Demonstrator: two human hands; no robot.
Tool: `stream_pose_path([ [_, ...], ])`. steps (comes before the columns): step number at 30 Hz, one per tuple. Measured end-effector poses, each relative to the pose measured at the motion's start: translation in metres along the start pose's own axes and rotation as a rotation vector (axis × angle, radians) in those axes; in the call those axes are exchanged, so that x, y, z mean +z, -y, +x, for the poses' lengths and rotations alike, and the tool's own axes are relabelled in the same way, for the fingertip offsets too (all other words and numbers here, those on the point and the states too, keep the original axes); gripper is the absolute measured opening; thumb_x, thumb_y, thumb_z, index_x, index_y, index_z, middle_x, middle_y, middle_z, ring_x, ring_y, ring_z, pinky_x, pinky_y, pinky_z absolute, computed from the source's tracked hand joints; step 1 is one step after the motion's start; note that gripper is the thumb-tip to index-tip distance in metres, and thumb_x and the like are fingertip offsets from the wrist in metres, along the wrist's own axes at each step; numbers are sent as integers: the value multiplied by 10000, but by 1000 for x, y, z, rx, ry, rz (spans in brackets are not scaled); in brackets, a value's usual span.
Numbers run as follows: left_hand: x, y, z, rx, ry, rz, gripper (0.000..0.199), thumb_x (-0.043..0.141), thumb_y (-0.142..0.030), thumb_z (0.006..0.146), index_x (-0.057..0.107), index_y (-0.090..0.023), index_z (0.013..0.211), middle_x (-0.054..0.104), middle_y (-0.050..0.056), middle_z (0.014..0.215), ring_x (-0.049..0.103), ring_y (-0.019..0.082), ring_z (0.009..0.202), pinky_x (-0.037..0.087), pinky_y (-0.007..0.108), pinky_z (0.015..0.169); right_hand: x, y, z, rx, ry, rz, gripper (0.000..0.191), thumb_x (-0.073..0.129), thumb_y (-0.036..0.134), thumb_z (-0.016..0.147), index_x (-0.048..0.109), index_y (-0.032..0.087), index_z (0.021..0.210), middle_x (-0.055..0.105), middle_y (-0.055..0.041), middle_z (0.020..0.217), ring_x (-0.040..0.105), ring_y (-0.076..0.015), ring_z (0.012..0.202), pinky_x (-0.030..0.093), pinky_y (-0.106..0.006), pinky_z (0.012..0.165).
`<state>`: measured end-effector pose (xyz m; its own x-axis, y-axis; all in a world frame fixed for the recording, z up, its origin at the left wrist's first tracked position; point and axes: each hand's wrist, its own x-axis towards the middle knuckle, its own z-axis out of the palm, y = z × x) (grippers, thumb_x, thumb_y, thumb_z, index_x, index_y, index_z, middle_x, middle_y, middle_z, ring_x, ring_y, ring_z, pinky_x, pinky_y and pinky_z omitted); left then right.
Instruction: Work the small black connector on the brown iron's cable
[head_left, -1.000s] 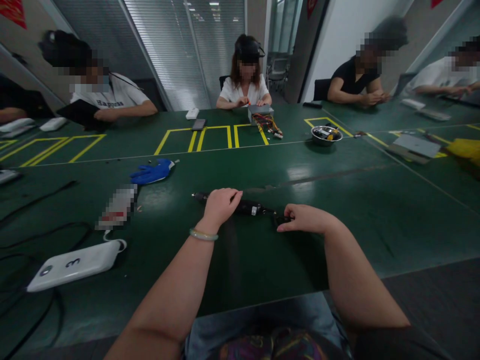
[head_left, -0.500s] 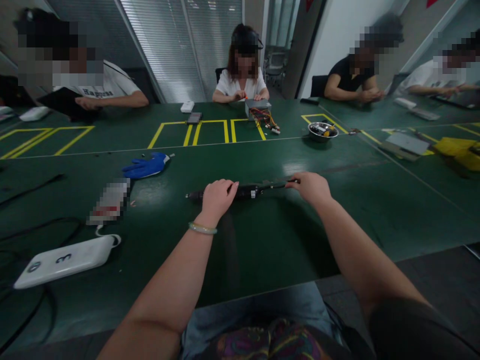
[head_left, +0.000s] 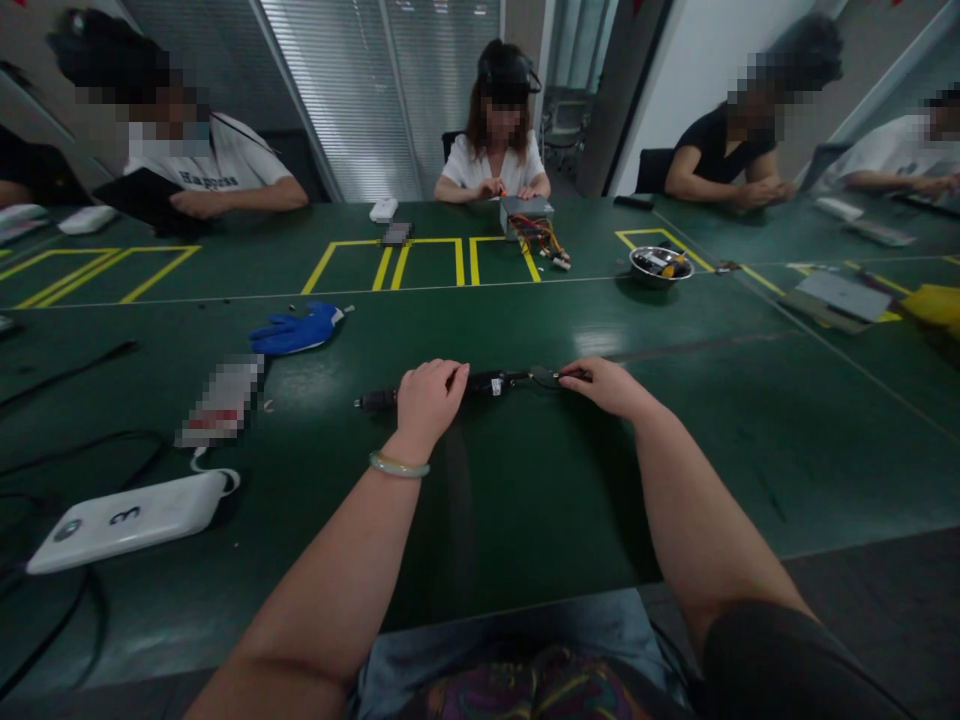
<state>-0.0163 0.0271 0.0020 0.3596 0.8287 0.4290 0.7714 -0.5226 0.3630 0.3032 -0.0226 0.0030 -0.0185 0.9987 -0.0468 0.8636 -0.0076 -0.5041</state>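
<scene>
A long black tool-like device [head_left: 486, 383] with a small white label lies over the green table, its narrow tip pointing left. My left hand [head_left: 433, 400] is wrapped round its body, a pale bangle on the wrist. From the device's right end runs a thin black cable [head_left: 541, 377]. My right hand [head_left: 606, 386] pinches the dark end of this cable between thumb and fingers, to the right of my left hand.
A blue glove [head_left: 296, 330], a pixelated item [head_left: 225, 398] and a white power bank [head_left: 131, 522] lie at left. Farther back are a metal box with wires [head_left: 526, 217] and a steel bowl [head_left: 660, 268]. Several people sit across the green table [head_left: 525, 520].
Both hands and the black device have shifted slightly left. My right hand is a little nearer to my left hand, and the cable between them is now slacker.
</scene>
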Motion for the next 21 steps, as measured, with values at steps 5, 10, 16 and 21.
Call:
stream_pose_path([
  [5,-5,-11,-1,121,45,-115,297,402,-379,981,647,-224,1046,676,45,1049,601,221,992,437,421,907,-16,-15,-9,157,140,81,321,531,450,949,703,196,1043,671,-63,904,604,-187,767,461,-285,670],
  [10,-4,-16,-3,257,123,-173,278,481,-383,953,619,-233,1141,650,47,1155,581,219,1093,448,438,959,-32,-19,-23,123,310,518,387,643,399,882,630,186,1205,671,-78,979,621,-177,826,498,-246,661],
  [16,5,-22,-9,378,162,-121,471,594,-417,890,509,-261,1326,534,54,1373,473,242,1278,361,474,1085,-18,12,-25,-43,618,824,527,769,255,757,580,175,1242,670,-69,992,642,-166,874,536,-261,763],
  [21,12,-24,-11,337,160,-40,541,584,-411,899,439,-254,1396,500,82,1406,465,266,1278,375,475,1052,17,33,-14,-122,706,870,534,777,219,743,556,148,1223,680,-74,984,650,-162,867,528,-245,731],
])
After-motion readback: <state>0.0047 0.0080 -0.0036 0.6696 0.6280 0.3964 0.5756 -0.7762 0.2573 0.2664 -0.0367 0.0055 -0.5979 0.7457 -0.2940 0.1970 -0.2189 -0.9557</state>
